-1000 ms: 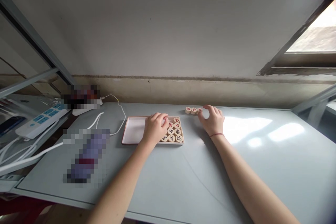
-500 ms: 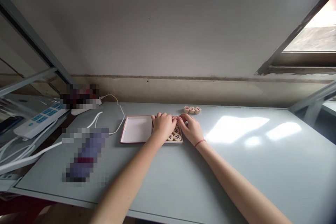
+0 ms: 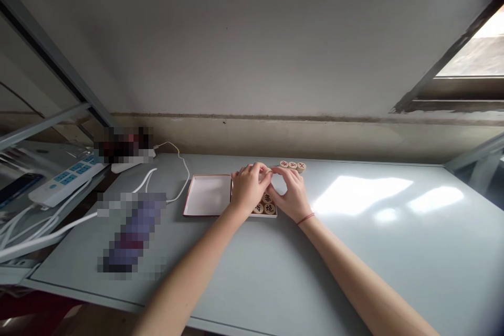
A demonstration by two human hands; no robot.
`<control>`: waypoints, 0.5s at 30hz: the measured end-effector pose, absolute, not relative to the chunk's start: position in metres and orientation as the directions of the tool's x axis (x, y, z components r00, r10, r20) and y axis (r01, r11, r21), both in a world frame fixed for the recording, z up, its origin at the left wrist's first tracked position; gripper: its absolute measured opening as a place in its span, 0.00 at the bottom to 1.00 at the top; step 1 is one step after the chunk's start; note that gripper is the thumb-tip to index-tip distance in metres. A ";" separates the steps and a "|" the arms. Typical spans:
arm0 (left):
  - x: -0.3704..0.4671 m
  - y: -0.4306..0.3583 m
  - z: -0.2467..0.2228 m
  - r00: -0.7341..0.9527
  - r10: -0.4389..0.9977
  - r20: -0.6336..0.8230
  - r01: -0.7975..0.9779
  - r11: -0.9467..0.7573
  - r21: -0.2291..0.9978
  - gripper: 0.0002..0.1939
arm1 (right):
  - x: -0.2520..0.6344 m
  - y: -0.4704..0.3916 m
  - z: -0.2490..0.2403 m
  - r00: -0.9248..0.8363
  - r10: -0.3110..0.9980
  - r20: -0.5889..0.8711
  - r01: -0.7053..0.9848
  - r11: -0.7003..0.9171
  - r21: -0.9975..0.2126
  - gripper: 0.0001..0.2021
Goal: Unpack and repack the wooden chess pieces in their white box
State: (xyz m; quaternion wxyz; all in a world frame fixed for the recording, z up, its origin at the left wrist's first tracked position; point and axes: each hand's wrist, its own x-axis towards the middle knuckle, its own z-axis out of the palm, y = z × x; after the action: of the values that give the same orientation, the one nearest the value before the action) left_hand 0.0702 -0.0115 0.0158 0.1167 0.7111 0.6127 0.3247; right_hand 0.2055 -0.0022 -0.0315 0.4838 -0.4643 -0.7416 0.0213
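Both hands meet above an open flat box [image 3: 208, 196] that holds round wooden pieces with dark characters, such as one [image 3: 269, 208] at its front right corner. Between the fingertips of my left hand [image 3: 249, 186] and my right hand [image 3: 290, 192] is a small pale piece [image 3: 268, 170], gripped by both. My left hand covers much of the box's right half. Behind my right hand, three pieces with red characters [image 3: 292, 165] stand in a row on the desk.
On the grey desk [image 3: 252, 278], a blurred purple object [image 3: 136, 233] lies at the left. Beyond it are white cables [image 3: 185, 170] and a white power strip [image 3: 66, 181]. A wall runs along the back edge.
My hands have risen slightly off the box, and their fingertips have come together around a piece. The view has shifted a little, moving the scene to the right.
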 end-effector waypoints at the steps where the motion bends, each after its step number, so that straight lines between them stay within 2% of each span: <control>1: 0.069 -0.015 0.018 0.043 0.944 0.328 0.738 -0.251 0.626 0.05 | 0.204 -0.003 -0.030 -0.118 0.679 0.725 0.672 0.592 -0.445 0.13; 4: 0.065 -0.024 0.022 0.056 0.962 0.266 0.531 -0.255 0.808 0.07 | 0.202 -0.008 -0.026 -0.151 0.601 0.785 0.667 0.648 -0.368 0.12; 8: 0.059 -0.032 0.016 -0.003 0.979 0.204 0.322 -0.192 0.927 0.09 | 0.202 -0.008 -0.023 -0.214 0.575 0.789 0.648 0.688 -0.326 0.12; 10: 0.055 -0.033 0.011 -0.049 0.978 0.202 0.236 -0.185 0.954 0.09 | 0.208 -0.003 -0.022 -0.161 0.594 0.788 0.645 0.668 -0.372 0.12; 12: 0.051 -0.033 0.006 -0.076 0.976 0.202 0.155 -0.189 0.970 0.09 | 0.220 0.004 -0.023 -0.030 0.633 0.774 0.656 0.597 -0.463 0.13; 15: 0.044 -0.032 0.003 -0.091 0.976 0.196 0.051 -0.192 0.980 0.11 | 0.248 0.019 -0.028 0.219 0.702 0.678 0.697 0.373 -0.612 0.16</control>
State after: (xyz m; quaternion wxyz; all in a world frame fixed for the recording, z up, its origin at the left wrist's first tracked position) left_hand 0.0436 -0.0323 0.0034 0.4137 0.5321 0.4827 0.5593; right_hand 0.2482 0.0188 -0.0282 0.5442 -0.5598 -0.6249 0.0023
